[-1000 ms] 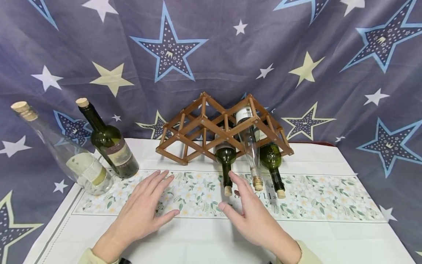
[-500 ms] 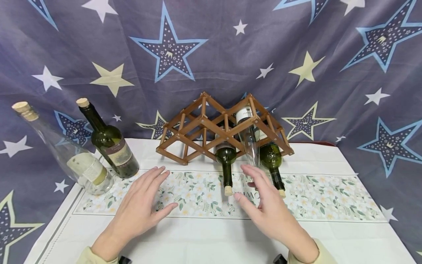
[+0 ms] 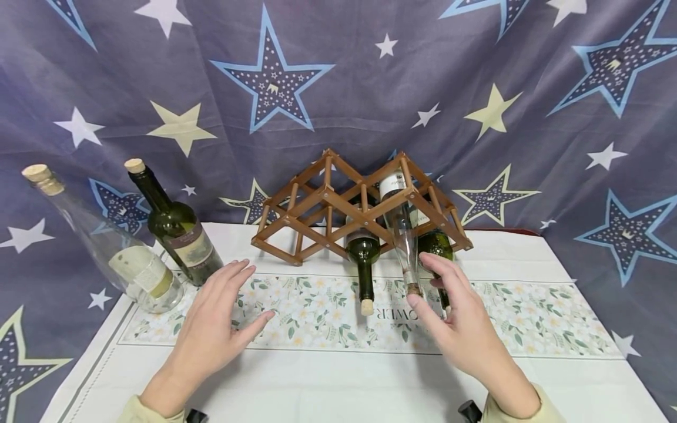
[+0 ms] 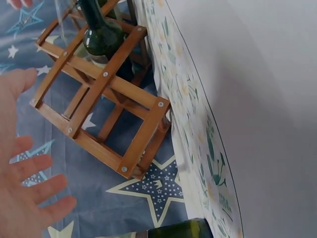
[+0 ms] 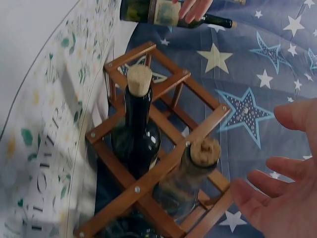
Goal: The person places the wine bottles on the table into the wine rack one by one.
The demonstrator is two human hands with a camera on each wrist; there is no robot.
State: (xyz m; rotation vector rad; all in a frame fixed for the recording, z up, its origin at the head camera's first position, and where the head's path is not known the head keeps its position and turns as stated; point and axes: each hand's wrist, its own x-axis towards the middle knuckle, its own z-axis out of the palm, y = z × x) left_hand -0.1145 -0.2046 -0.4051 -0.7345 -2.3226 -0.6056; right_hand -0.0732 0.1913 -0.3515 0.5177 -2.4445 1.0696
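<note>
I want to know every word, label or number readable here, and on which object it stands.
"FLOWER", somewhat blurred: on the white floral cloth runner.
Upright clear glass bottle: label too small to read.
Upright green glass bottle: label too small to read.
Clear glass bottle in the brown wooden rack: label too blurred to read.
Two green glass bottles in that rack: labels partly hidden, unreadable.
No numbers are readable.

smooth wood on the rack (image 3: 366,224), dial centre, glossy glass on the green bottle (image 3: 171,217) at nine o'clock, matt cloth backdrop (image 3: 344,100) at twelve!
</note>
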